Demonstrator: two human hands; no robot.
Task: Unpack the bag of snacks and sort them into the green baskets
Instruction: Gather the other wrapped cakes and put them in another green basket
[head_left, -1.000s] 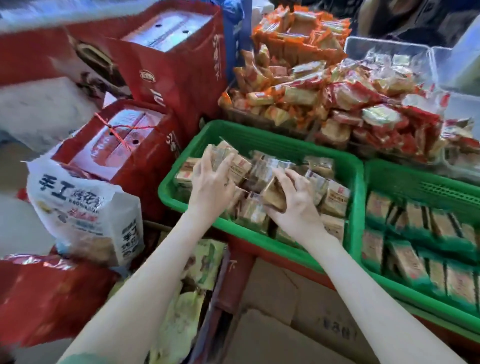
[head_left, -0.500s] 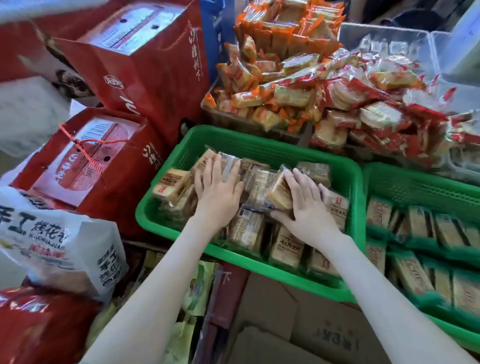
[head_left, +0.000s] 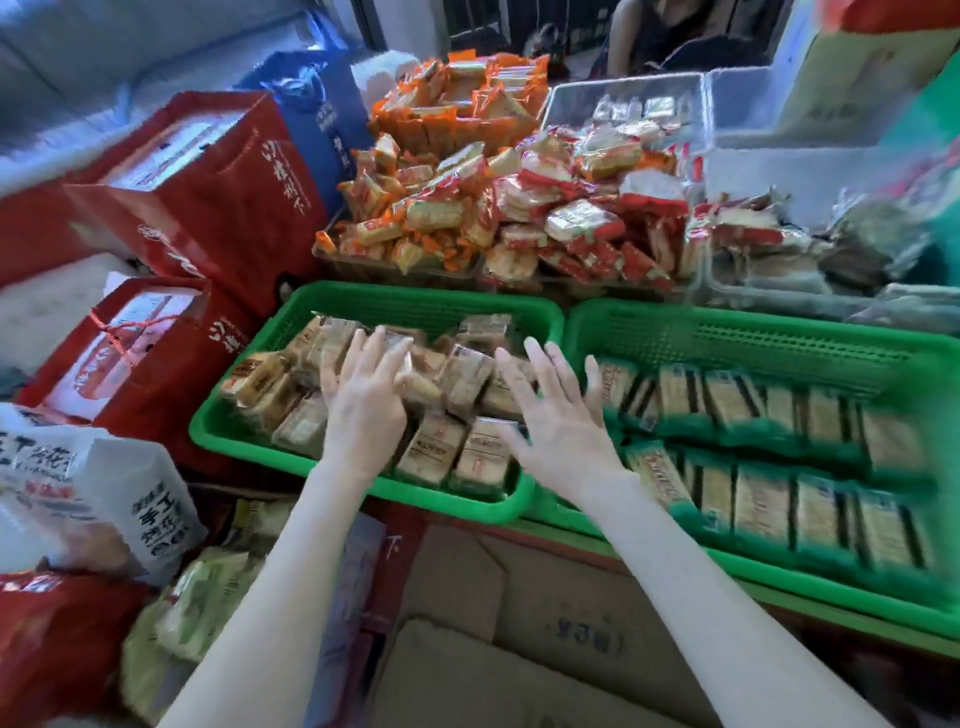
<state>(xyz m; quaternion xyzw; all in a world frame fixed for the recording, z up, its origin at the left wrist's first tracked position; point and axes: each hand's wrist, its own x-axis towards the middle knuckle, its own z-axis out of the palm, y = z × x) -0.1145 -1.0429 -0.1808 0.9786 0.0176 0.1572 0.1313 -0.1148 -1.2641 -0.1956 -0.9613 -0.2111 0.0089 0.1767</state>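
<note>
A green basket (head_left: 395, 301) in the middle holds several clear-wrapped beige snack packs (head_left: 462, 379). My left hand (head_left: 366, 400) lies flat on the packs in its middle, fingers straight. My right hand (head_left: 558, 415) hovers over the basket's right end with fingers spread, holding nothing. To the right, a second green basket (head_left: 727, 338) carries rows of green-edged snack packs (head_left: 753, 499). A white printed snack bag (head_left: 104, 499) lies at the left.
Red gift boxes (head_left: 208, 187) stand at the left. Behind the baskets are piles of orange packs (head_left: 415, 218) and red packs (head_left: 582, 223), with clear tubs (head_left: 623, 98) further back. Flattened cardboard (head_left: 519, 623) lies below the baskets. A person sits at the top.
My right hand has lifted off the beige packs and spread its fingers, shifting right. My left hand stays flat on the packs. The camera view has moved up and to the right.
</note>
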